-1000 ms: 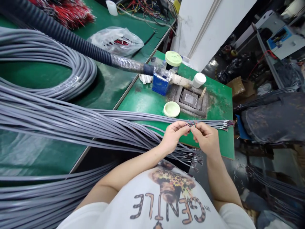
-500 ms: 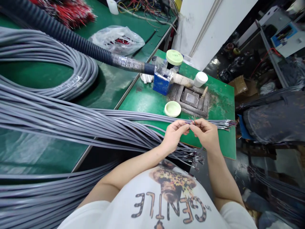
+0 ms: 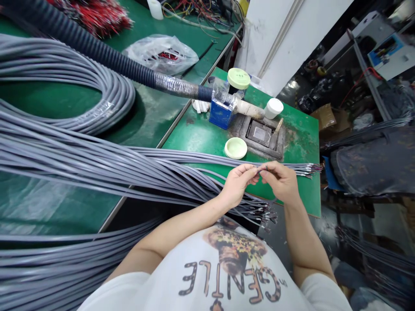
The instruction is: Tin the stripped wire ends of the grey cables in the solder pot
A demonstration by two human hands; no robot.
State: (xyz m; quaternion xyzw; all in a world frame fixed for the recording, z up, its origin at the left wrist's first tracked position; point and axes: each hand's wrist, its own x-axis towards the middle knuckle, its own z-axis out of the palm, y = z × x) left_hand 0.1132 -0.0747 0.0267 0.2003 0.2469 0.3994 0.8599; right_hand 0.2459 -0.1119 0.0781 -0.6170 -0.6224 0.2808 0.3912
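Both my hands meet over the front part of the small green table, fingertips close together. My left hand (image 3: pixel 239 181) pinches the thin wires at the end of a grey cable between thumb and forefinger. My right hand (image 3: pixel 282 180) is closed on the same cable end from the other side. The fingers cover most of the wires. Just behind my hands runs a row of grey cables (image 3: pixel 194 156) with stripped ends (image 3: pixel 313 168) to the right. Below my hands, a second bunch of cable ends (image 3: pixel 264 211) hangs over the table's front edge.
A solder pot (image 3: pixel 259 133) is set in the small table (image 3: pixel 300 134), with a ribbed hose (image 3: pixel 129 69) and blue box (image 3: pixel 220 113) beside it. A pale green lid (image 3: pixel 235 148) and white cup (image 3: pixel 274 107) stand near. Coiled grey cable (image 3: pixel 119 99) lies left.
The thin coloured wires that stuck up between my fingertips no longer show there; a dark strand lies between the fingers. Both hands stay in nearly the same place.
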